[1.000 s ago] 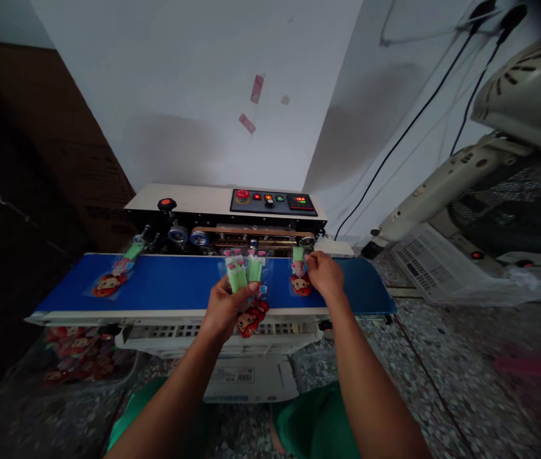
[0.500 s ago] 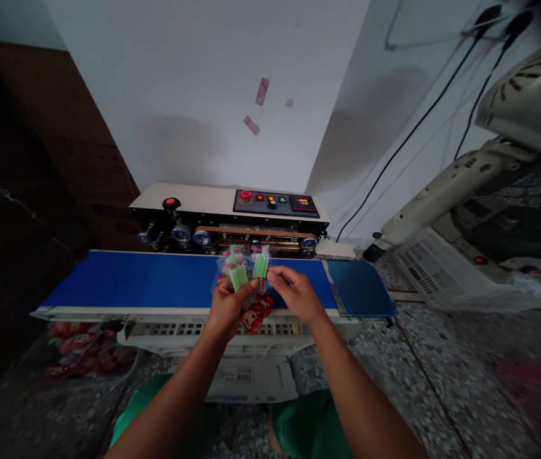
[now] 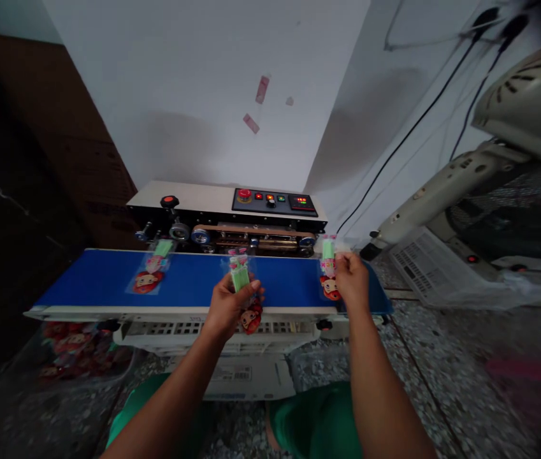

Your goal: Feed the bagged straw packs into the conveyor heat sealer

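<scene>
My left hand (image 3: 227,304) is closed around a small stack of clear plastic packets (image 3: 240,275) with green stick-like contents and a red-haired cartoon figure below. It hovers over the front edge of the blue conveyor belt (image 3: 108,275). At the belt's right end my right hand (image 3: 352,279) pinches the side of one such packet (image 3: 328,264), its green end toward the sealing machine (image 3: 194,199). A further packet (image 3: 148,280) lies alone on the left part of the belt, its green end near the machine's wheels.
A clear bag of red figure packets (image 3: 76,350) sits on the floor at left. A white plastic crate (image 3: 423,264) and a beige jointed machine arm (image 3: 432,191) stand at right. The machine's control panel (image 3: 274,201) is lit.
My right hand has moved right, carrying one packet away from the stack to the belt's right end. A packet now shows on the belt's left part. My left hand stays nearly in place.
</scene>
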A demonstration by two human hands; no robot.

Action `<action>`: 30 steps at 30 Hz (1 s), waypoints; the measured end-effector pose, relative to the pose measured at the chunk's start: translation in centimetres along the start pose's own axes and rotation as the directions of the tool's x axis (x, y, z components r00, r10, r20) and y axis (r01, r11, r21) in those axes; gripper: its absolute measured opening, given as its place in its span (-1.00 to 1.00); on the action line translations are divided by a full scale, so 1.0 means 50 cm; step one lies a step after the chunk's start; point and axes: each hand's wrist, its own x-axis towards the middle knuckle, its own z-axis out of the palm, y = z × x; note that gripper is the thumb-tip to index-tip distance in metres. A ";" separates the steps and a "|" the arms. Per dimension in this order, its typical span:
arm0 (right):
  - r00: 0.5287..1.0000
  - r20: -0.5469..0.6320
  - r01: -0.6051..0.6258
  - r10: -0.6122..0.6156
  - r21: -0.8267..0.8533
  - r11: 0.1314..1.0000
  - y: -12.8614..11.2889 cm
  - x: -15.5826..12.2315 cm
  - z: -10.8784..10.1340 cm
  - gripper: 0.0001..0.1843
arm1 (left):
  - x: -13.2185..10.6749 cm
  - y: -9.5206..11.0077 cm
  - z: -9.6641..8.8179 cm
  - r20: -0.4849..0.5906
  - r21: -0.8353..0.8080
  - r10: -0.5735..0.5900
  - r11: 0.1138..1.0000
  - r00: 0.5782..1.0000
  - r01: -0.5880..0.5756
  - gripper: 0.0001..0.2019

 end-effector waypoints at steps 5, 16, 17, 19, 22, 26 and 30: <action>0.991 0.127 0.004 0.048 -0.376 0.926 0.008 0.008 0.002 -0.62 | 0.002 -0.003 -0.003 0.017 0.006 -0.017 1.000 1.000 0.017 -0.61; 0.973 0.230 0.080 0.007 -0.365 0.928 -0.087 -0.025 0.075 -0.66 | 0.005 -0.009 -0.009 -0.005 0.062 0.003 0.998 1.000 -0.003 -0.70; 0.969 0.242 0.107 -0.040 -0.270 0.957 -0.097 -0.034 0.075 -0.65 | 0.006 -0.009 -0.010 -0.021 0.089 0.018 0.996 1.000 -0.016 -0.71; 0.924 0.364 0.118 -0.119 0.025 0.993 -0.119 -0.059 0.072 -0.62 | 0.007 -0.008 -0.009 -0.040 0.146 0.042 0.989 0.998 -0.036 -0.71; 0.754 0.599 -0.011 -0.269 0.421 0.907 -0.150 -0.106 0.073 -0.61 | 0.005 -0.008 -0.004 0.024 0.158 0.066 0.985 0.998 -0.069 -0.67; 0.788 0.535 -0.093 -0.304 0.593 0.800 -0.171 -0.147 0.085 -0.68 | 0.002 -0.013 0.002 0.048 0.161 0.100 0.981 0.994 -0.106 -0.66; 0.913 0.354 -0.117 -0.204 0.706 0.699 -0.168 -0.145 0.084 -0.68 | 0.002 -0.021 0.004 0.029 0.174 0.106 0.979 0.994 -0.109 -0.72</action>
